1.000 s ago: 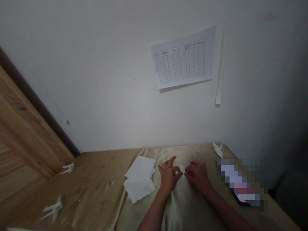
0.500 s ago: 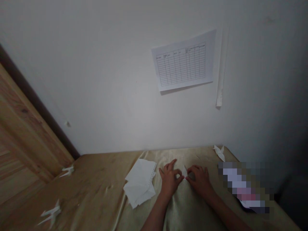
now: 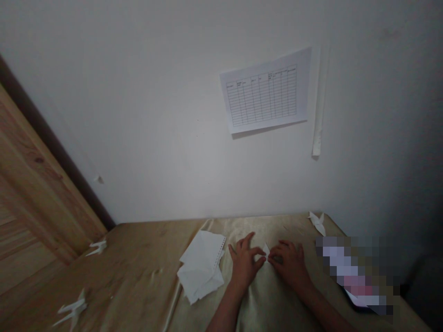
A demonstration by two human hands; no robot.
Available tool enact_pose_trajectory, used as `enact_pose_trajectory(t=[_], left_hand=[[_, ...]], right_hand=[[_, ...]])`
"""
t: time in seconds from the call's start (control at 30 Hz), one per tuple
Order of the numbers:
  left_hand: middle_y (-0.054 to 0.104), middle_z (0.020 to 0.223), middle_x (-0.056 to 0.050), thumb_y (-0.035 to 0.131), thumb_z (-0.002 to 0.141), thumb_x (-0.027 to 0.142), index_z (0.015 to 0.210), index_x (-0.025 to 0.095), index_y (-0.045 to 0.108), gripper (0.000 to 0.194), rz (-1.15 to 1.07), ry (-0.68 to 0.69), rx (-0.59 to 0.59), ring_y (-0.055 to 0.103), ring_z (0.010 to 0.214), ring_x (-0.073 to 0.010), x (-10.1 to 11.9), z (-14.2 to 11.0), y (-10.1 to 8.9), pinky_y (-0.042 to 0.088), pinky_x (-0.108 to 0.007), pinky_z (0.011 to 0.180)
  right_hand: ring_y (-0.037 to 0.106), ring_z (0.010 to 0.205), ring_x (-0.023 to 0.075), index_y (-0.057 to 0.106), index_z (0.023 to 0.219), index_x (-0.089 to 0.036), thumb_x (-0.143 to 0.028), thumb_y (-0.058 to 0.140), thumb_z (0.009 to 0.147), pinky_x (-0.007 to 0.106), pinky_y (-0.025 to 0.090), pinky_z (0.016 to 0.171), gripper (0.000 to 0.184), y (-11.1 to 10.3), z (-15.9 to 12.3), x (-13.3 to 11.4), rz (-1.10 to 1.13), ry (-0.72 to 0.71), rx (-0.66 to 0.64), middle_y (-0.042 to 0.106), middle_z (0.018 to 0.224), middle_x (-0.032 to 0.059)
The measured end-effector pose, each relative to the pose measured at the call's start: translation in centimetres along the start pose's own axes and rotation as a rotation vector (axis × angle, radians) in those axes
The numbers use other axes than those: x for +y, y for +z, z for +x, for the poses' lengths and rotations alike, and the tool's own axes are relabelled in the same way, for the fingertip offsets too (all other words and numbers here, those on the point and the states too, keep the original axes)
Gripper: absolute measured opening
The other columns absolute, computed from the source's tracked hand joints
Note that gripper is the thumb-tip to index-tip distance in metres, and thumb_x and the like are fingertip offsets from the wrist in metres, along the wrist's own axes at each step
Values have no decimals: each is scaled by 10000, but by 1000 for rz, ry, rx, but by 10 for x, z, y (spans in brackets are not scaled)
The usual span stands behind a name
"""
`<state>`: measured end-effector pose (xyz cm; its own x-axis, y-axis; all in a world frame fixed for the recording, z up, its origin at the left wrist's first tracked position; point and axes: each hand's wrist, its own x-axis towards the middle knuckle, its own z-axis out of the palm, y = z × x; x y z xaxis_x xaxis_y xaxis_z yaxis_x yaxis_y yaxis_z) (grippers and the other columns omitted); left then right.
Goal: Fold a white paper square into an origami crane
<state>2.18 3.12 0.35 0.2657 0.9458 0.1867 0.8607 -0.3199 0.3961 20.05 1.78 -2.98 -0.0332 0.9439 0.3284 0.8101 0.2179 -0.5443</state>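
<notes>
A small folded piece of white paper (image 3: 266, 250) stands up between my hands, near the middle of the beige satin-covered table (image 3: 145, 258). My left hand (image 3: 244, 264) pinches its lower left side between thumb and fingers. My right hand (image 3: 288, 263) holds its right side with bent fingertips, and the fingers hide its lower part. A loose stack of white notebook sheets (image 3: 200, 266) with a perforated edge lies just left of my left hand.
Small white origami birds (image 3: 98, 247) (image 3: 72, 310) (image 3: 317, 223) rest near the table's edges. A pixelated object (image 3: 356, 276) lies at the right. A wall rises behind the table, bearing a printed grid sheet (image 3: 266, 90) and a white strip (image 3: 320, 101). A wooden door (image 3: 38, 184) stands at the left.
The small paper now shows more above my fingertips, and my hands have shifted slightly around it. The whole view has drifted, so the wall sheet and table sit slightly lower.
</notes>
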Motion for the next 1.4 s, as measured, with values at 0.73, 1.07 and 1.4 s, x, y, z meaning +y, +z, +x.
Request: enact_pose_trajectory(t=[0.73, 1.07, 1.4], left_hand=[[240, 1654, 79, 698, 847, 424, 1147, 548, 690, 324, 55, -12, -32, 322, 1447, -371, -3, 1, 3, 51, -776, 1121], [149, 1679, 61, 707, 810, 470, 1240, 551, 632, 444, 68, -17, -42, 284, 1465, -403, -2, 5, 5, -21, -795, 1097], [276, 1645, -29, 677, 847, 470, 1348, 507, 559, 516, 63, 61, -29, 300, 1466, -385, -7, 3, 6, -22, -774, 1117]], right_hand=[[386, 1363, 352, 719, 1140, -401, -389, 614, 861, 703, 146, 1117, 298, -1, 3, 4, -148, 64, -87, 608, 1376, 14], [373, 1382, 344, 678, 1218, -378, -356, 574, 885, 697, 173, 1119, 349, 2, -1, -3, -240, 62, -65, 566, 1420, 49], [385, 1376, 351, 591, 1331, -405, -338, 520, 907, 721, 140, 1113, 436, 6, -5, -3, -291, 21, -35, 546, 1435, 69]])
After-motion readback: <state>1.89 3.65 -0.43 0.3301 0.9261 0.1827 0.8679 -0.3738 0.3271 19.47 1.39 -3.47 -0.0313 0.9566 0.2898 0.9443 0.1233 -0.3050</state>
